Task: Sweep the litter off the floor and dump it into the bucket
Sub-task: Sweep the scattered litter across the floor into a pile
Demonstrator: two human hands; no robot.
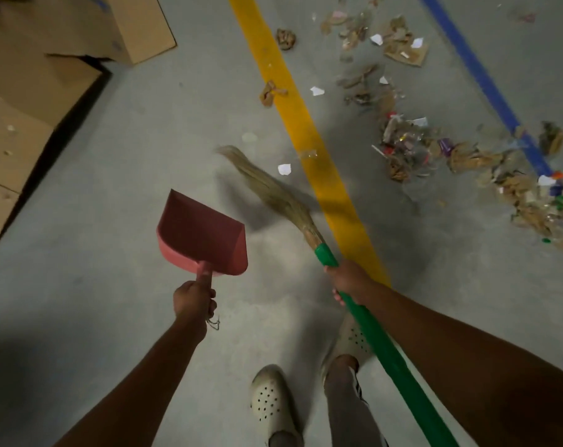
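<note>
Head view, the only one: the left hand (193, 301) is curled round the handle of a red dustpan (199, 233), held above the floor with its mouth pointing away and nothing in its tray. The right hand (349, 280) grips the green shaft of a broom (323, 254), whose straw bristles reach forward and left, blurred, just beside a yellow floor line (309, 137). By my reading the job is barely begun. The litter (412, 146), torn brown paper, white scraps and bits of plastic, lies in a loose band to the right of the yellow line. It spreads up to and over a blue line (486, 82) and out to the right edge of the frame, with a few strays on or beside the yellow line and one white scrap (284, 169) near the bristles. None of it is drawn into a tight heap, none is in the pan, and the bucket is not in view, so gathering, scooping and dumping are all left. For room, bare concrete floor (138, 162) opens ahead and to the left. Cardboard boxes (32, 91) wall off the far left, well apart from the dustpan. The person's feet in pale perforated shoes (273, 401) stand close below, and the broom shaft crosses over the right one.
</note>
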